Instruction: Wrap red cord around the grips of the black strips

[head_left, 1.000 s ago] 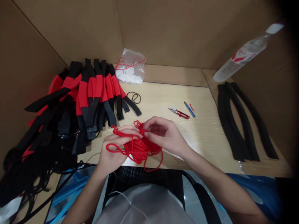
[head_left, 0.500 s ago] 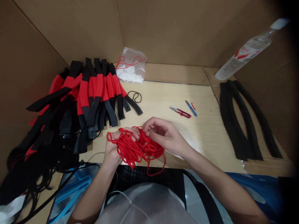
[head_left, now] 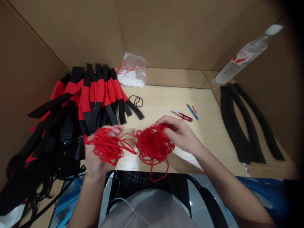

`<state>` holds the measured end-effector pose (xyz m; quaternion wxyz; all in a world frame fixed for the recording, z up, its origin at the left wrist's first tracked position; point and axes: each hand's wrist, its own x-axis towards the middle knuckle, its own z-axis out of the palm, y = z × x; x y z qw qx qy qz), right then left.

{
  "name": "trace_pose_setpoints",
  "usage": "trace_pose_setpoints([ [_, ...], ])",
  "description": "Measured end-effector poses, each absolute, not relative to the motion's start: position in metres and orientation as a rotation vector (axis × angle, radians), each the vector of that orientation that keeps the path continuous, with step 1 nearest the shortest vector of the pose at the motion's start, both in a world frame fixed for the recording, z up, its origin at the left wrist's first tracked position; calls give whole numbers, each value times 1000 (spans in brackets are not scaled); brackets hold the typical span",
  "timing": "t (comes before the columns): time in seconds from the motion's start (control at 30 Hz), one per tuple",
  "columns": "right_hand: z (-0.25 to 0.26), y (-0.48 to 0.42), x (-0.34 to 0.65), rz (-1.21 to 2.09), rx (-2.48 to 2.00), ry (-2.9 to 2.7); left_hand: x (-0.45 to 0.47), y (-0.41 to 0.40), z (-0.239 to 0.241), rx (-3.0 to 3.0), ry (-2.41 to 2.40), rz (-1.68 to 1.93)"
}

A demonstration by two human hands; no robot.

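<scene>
My left hand (head_left: 95,158) grips one bunch of red cord (head_left: 105,147) at the near edge of the wooden table (head_left: 166,101). My right hand (head_left: 182,134) holds a second, rounder bunch of the same red cord (head_left: 153,145). A few strands stretch between the two bunches, and one loop hangs down over the table's edge. Both hands have their fingers closed around the cord.
A pile of red-and-black straps (head_left: 90,98) fills the left. A plastic bag of white parts (head_left: 131,74) lies at the back. Red snips (head_left: 182,115) and a blue blade (head_left: 192,111) lie mid-table. Black bands (head_left: 244,123) and a bottle (head_left: 247,53) are right. Cardboard walls surround.
The single tangle of red cord has been pulled into two bunches. My left hand moved left with one part, and my right hand shifted right with the other.
</scene>
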<state>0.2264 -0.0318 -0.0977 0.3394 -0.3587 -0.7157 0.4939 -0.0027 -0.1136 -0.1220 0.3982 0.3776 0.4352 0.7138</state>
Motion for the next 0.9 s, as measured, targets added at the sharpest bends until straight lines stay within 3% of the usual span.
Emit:
trace_pose_setpoints([
  [0.17,-98,-17,263,960,-1232,-1833,-38,-112,-108,801,1232,2025],
  [0.47,-124,-35,240,540,-1590,-2766,-31,-126,-102,873,1266,1870],
  [0.63,-97,-32,242,740,-1315,-2933,-45,-133,-98,1021,1165,1869],
  [0.8,-36,-7,255,1630,-697,-2934,-47,-130,-93,1256,1051,1882],
  [0.9,9,36,273,1292,-875,-2882,-29,-131,-85,1096,1126,1829],
])
